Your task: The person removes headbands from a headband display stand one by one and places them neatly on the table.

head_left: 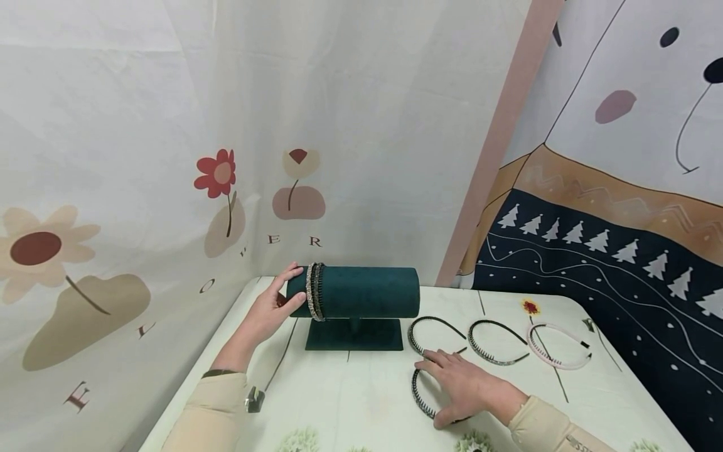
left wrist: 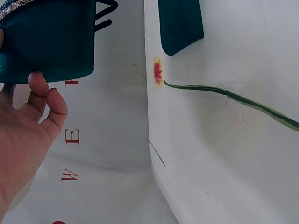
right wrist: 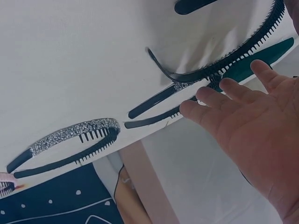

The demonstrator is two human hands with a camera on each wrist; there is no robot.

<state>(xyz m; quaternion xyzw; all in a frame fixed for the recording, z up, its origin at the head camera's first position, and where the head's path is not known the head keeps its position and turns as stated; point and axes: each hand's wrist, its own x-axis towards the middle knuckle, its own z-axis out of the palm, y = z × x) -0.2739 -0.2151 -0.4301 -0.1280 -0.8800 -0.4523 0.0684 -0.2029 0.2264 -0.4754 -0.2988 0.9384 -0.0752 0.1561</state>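
Observation:
A dark green velvet headband stand [head_left: 369, 292], a padded roll on a flat base, stands upright on the table. My left hand [head_left: 275, 311] grips the left end of its roll, thumb in front and fingers over the top. Beside the thumb, a glittery headband [head_left: 310, 292] and a dark toothed headband [head_left: 319, 292] sit round the roll. In the left wrist view their dark tips [left wrist: 106, 10] stick out past the roll. My right hand [head_left: 465, 384] spreads over a black toothed headband [head_left: 419, 397] lying on the table, its fingers extended, thumb near the front end. The hand hides part of this band.
Beyond the right hand lie a black headband [head_left: 414, 336], a black glittery headband [head_left: 473, 347] and a pale pink headband [head_left: 556, 364], in a row. A small dark object [head_left: 255, 400] is by the left sleeve. Printed curtains [head_left: 367, 125] hang behind the table.

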